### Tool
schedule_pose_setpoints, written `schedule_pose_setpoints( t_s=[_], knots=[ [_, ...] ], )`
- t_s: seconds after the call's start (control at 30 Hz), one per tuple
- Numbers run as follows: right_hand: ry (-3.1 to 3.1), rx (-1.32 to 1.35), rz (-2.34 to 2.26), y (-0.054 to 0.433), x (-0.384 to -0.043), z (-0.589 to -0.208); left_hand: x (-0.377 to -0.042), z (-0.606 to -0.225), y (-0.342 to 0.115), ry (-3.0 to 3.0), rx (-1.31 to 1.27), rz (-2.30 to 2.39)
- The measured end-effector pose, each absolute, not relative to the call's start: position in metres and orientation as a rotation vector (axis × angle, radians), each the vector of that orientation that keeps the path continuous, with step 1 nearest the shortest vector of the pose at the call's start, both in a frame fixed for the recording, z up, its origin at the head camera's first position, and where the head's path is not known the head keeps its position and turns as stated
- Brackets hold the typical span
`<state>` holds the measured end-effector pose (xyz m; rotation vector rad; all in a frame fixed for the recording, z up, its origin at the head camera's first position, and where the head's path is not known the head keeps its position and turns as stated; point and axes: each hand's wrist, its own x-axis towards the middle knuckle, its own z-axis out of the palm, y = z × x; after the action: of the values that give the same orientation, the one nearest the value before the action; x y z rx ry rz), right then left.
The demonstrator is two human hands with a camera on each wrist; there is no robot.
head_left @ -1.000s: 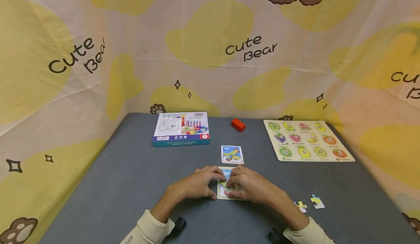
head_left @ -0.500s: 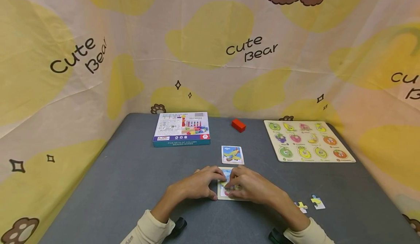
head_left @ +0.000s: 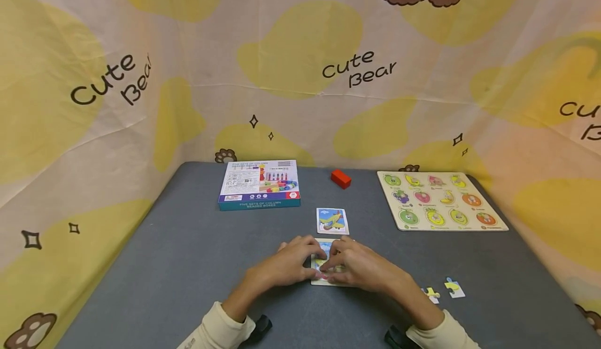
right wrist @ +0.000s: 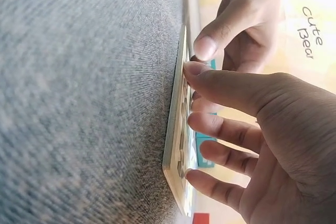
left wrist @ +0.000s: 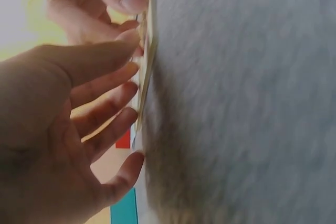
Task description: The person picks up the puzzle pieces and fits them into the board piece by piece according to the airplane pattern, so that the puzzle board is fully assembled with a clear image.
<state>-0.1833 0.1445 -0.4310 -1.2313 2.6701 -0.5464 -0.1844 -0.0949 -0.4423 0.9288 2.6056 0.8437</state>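
Note:
A wooden jigsaw board with a blue-sky picture lies flat in front of the person, largely covered by both hands. Fingertips of the left hand touch its left part, with the thumb low and close to the other thumb. From the right side, the right hand rests its thumb and spread fingertips on the pieces. The right wrist view shows the board's pale edge and wavy piece outlines under these fingertips. Just beyond the board lies a picture card of a yellow plane.
Two loose jigsaw pieces, one nearer and one farther right, lie beside the right forearm. Farther back are a bead-toy box, a red block and a fruit puzzle board. A printed cloth surrounds the table.
The left hand has shifted slightly right over the board, its thumb sliding from the left edge onto the picture near the right thumb. The right hand has hardly moved.

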Motion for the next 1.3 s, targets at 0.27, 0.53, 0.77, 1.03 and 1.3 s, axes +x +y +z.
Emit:
schedule_pose_setpoints(
  t_s=[0.27, 0.53, 0.77, 1.03, 1.3],
  knots=[
    [2.617, -1.139, -0.629, 0.146, -0.181, -0.428, -0.176, -0.438, -0.083, 2.672, 0.845, 0.839],
    [2.668, -1.007, -0.637, 0.172, -0.177, -0.423, -0.178, -0.439, -0.08, 2.665, 0.811, 0.837],
    [2.729, -0.939, -0.689, 0.211, -0.17, -0.421, -0.178, -0.441, -0.081, 2.665, 0.79, 0.837],
    [2.797, -0.845, -0.704, 0.251, -0.16, -0.418, -0.179, -0.441, -0.083, 2.656, 0.797, 0.839],
    [2.869, -0.802, -0.717, 0.289, -0.148, -0.424, -0.179, -0.442, -0.083, 2.652, 0.791, 0.835]
  ],
)
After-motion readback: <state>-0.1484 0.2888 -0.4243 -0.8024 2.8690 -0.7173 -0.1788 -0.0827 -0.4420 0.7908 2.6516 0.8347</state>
